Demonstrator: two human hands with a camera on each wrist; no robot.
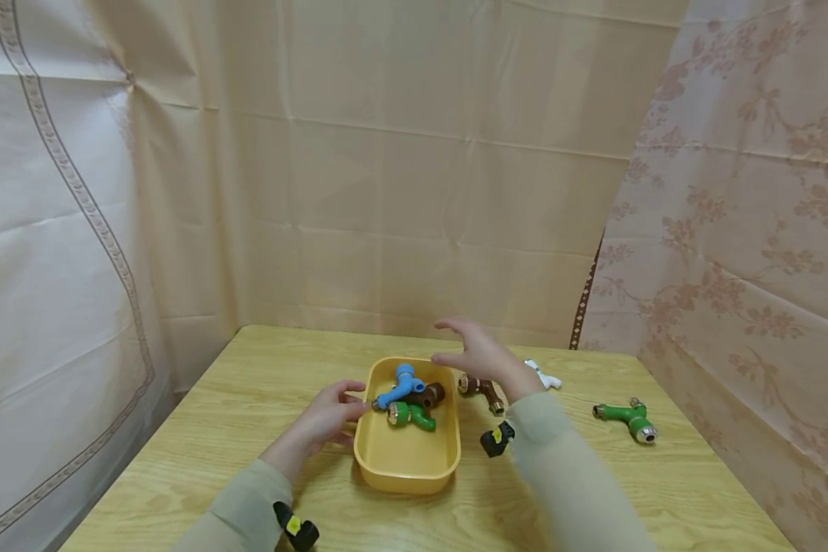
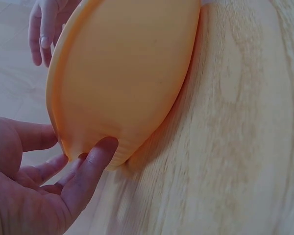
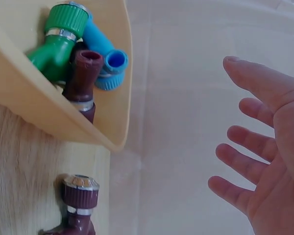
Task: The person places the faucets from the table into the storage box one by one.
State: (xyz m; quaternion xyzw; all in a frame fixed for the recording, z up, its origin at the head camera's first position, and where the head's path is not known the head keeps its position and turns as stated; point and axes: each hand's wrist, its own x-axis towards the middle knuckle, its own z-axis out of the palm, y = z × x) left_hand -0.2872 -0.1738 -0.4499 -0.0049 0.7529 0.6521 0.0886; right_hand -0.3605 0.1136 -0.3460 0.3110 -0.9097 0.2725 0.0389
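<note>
A yellow plastic tub (image 1: 405,483) stands on the table. In it lie a blue tap (image 1: 402,387), a brown tap (image 1: 433,395) and a green tap (image 1: 414,416), close together. My left hand (image 1: 326,418) is at the tub's left side; the left wrist view has its fingertips touching the outer wall and rim. Over the tub's far right corner hovers my right hand (image 1: 484,358), fingers spread and holding nothing, as the right wrist view confirms. Just right of the tub rests another brown tap (image 1: 483,389), below the right hand.
Farther right on the wooden table (image 1: 552,491) lie a white tap (image 1: 543,376), partly hidden by the right forearm, and a second green tap (image 1: 628,416). Cloth curtains (image 1: 421,192) hang behind the table and on both sides.
</note>
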